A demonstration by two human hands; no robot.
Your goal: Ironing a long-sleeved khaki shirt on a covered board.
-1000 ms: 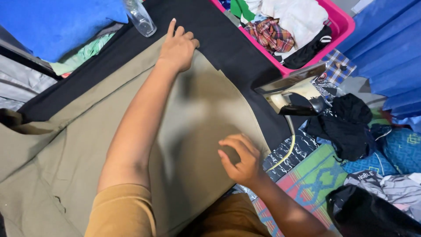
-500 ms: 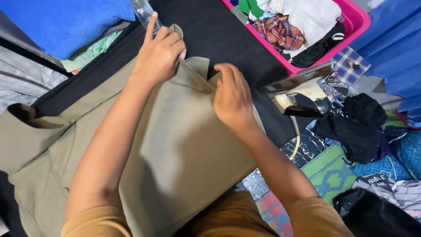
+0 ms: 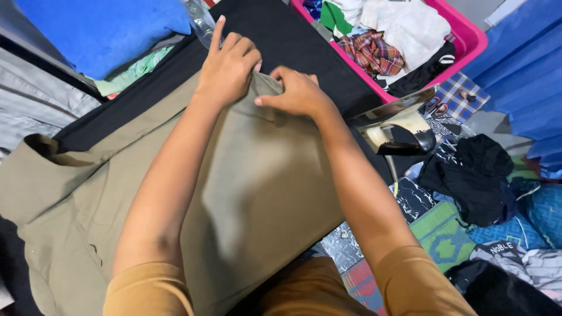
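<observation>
An olive-khaki garment [image 3: 257, 193] lies spread over a black padded board [image 3: 293, 41] in the head view. My left hand [image 3: 228, 67] grips the garment's far edge with bent fingers, index finger pointing up. My right hand [image 3: 298, 90] pinches the same edge right beside it, thumb touching the cloth. Both forearms reach across the fabric. A folded-open part of the garment with a pocket [image 3: 41, 152] hangs at the left.
An electric iron [image 3: 398, 126] rests on its heel at the board's right edge. A pink basket [image 3: 468, 41] of mixed clothes stands at the back right. Blue cloth [image 3: 99, 29] and a clear bottle [image 3: 202, 23] lie at the back left. Dark clothes [image 3: 474, 175] are piled right.
My right hand moved from the garment's near right side up to the far edge, meeting my left hand. The cloth's right part is now folded over towards the middle.
</observation>
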